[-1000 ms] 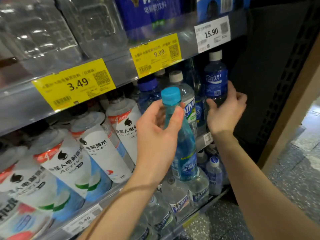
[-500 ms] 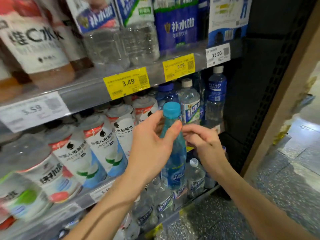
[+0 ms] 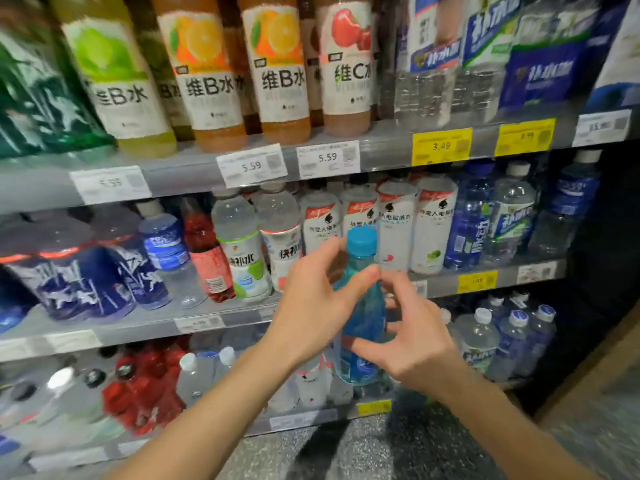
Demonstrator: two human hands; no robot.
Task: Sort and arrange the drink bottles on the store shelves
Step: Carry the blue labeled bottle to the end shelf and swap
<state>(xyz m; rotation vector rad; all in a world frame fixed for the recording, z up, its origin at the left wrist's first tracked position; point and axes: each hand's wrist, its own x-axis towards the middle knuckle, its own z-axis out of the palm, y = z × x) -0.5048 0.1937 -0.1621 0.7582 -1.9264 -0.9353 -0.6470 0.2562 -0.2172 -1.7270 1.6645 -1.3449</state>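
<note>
A slim light-blue bottle (image 3: 363,313) with a blue cap stands upright in the air in front of the shelves. My left hand (image 3: 311,317) is wrapped around its neck and upper body. My right hand (image 3: 412,344) reaches in from the right, fingers spread against the bottle's lower body, thumb under it. Behind them the middle shelf (image 3: 485,282) carries white-labelled electrolyte bottles (image 3: 433,230) and dark blue bottles (image 3: 471,220).
The top shelf (image 3: 194,168) holds tall juice-coloured vitamin water bottles (image 3: 211,71) and clear bottles at the right. Lower shelves hold red bottles (image 3: 145,389) and clear water bottles (image 3: 481,337). A dark cabinet side wall (image 3: 616,254) closes the right end. Speckled floor (image 3: 398,452) lies below.
The view has swung left and pulled back, showing more shelves. My right hand left the shelf bottle, came to the blue bottle and now sits lower on it. The left hand keeps its hold.
</note>
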